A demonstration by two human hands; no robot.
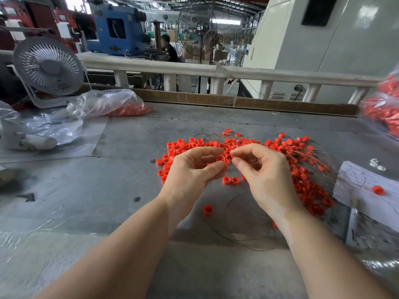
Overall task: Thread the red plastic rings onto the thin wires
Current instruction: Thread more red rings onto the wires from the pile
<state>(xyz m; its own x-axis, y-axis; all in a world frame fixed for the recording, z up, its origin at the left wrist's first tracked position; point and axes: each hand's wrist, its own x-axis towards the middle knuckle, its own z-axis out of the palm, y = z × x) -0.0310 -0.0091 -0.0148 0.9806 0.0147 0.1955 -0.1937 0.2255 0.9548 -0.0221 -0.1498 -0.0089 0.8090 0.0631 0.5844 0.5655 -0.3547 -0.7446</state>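
A spread of small red plastic rings lies on the grey table, mixed with thin dark wires. My left hand is raised above the pile, its thumb and forefinger pinching one red ring. My right hand is right beside it, thumb and forefinger pinched on a thin wire whose tip points at that ring. A wire loop curves on the table below my right wrist. Two loose rings lie under my hands, and another ring nearer to me.
A small grey desk fan stands at the back left beside a clear bag of red rings. Another bag of rings sits at the right edge. White paper with one ring lies right. A cardboard strip borders the table's far side.
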